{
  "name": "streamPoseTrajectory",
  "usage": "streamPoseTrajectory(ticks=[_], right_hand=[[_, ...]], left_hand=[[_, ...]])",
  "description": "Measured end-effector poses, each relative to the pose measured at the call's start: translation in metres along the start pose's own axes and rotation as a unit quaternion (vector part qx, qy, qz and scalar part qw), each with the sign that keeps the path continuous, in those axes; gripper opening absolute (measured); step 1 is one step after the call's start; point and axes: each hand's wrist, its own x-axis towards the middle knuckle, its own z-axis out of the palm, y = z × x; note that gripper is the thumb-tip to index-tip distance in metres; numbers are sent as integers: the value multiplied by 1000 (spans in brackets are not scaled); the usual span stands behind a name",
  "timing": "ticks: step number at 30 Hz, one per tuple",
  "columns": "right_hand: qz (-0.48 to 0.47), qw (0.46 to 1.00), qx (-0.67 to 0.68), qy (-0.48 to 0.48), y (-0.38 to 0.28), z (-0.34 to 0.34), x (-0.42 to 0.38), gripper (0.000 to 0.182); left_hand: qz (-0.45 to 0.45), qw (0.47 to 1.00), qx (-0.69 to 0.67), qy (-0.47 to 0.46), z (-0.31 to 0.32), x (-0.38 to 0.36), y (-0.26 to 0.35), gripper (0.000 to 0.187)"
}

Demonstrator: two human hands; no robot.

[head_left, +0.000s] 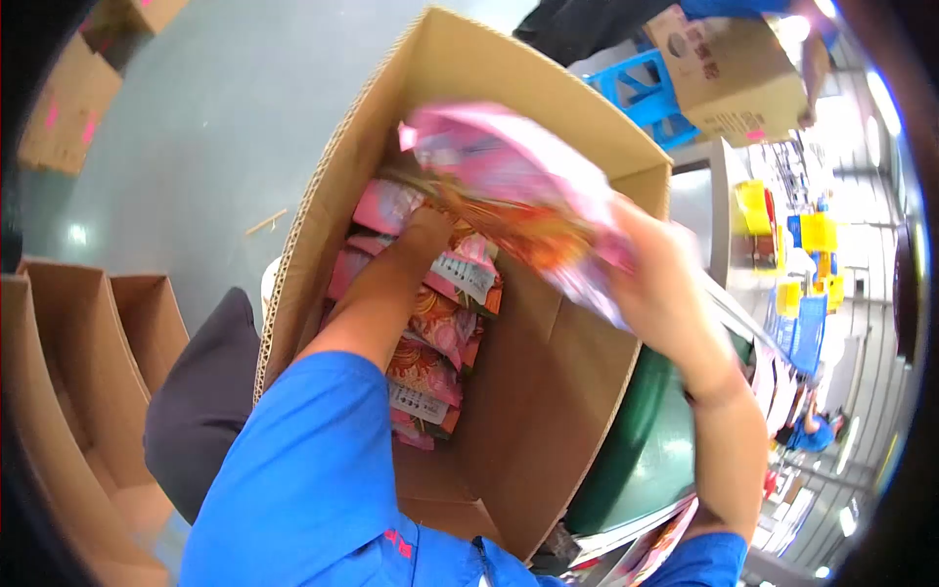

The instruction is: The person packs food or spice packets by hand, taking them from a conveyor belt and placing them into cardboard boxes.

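Note:
A tall cardboard box (548, 401) stands open in front of me, with a row of overlapping pink and orange printed food packets (435, 328) along its left side. My right hand (650, 279) grips the end of another pink packet (528, 186), blurred by motion, above the box opening. My left hand (430, 232) reaches down inside the box onto the packets at the far end. Its fingers are hidden behind the raised packet and among the lower ones.
Open cardboard boxes (68, 323) stand at the lower left, and another carton (73, 108) lies at the upper left. A green rounded surface (641, 460) is beside the box on the right. Beyond are a blue stool (641, 88), a printed carton (729, 68) and coloured bins (807, 293).

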Motion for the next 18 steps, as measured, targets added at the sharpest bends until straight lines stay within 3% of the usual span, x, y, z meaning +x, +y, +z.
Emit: streamPoseTrajectory(ticks=[1, 2, 3, 4, 5, 6, 7, 8, 10, 12, 13, 14, 15, 16, 17, 18], right_hand=[[5, 994, -110, -25, 14, 30, 20, 48], [71, 984, -149, -73, 18, 61, 42, 46], [39, 971, -237, -4, 22, 96, 49, 52], [39, 923, -383, 27, 48, 162, 55, 55], [87, 958, -273, 12, 58, 199, 60, 53], [188, 933, -221, -212, 14, 160, 68, 50], [133, 954, -34, -267, 3, 147, 67, 48], [49, 945, -120, -301, -29, 116, 56, 48], [48, 980, 26, -192, -51, 52, 12, 44], [63, 996, 52, -45, -54, -9, -40, 40], [94, 991, 85, 47, -46, -37, -74, 42], [105, 978, 50, 172, -40, -36, -112, 45], [116, 952, 48, 278, -25, -60, -155, 46], [219, 925, 5, 312, -23, -88, -205, 45], [310, 880, -43, 357, -2, -93, -260, 45], [299, 842, -204, 400, 32, -86, -319, 49]], left_hand=[[-13, 1000, -11, 1, -16, -6, 0, 32], [-20, 1000, -24, 2, -29, -8, -17, 33], [-18, 999, -46, 2, -41, -10, -15, 34], [-11, 997, -74, 4, -49, -12, -18, 34], [4, 994, -105, 7, -59, -10, -18, 35], [22, 991, -131, 8, -72, -14, -22, 36], [39, 988, -152, 2, -79, -26, -39, 37], [50, 984, -169, -4, -91, -20, -48, 38], [49, 981, -188, -25, -118, -21, -52, 41], [26, 979, -197, -36, -154, -17, -27, 43], [-5, 955, -286, 77, -174, -22, -9, 30], [-33, 905, -378, 191, -181, -37, 3, 24], [-19, 855, -475, 207, -189, -33, 22, 24], [4, 855, -476, 204, -214, -36, 50, 24], [-7, 781, -616, 108, -252, -50, 85, 27], [-26, 684, -729, 0, -286, -70, 119, 34]])
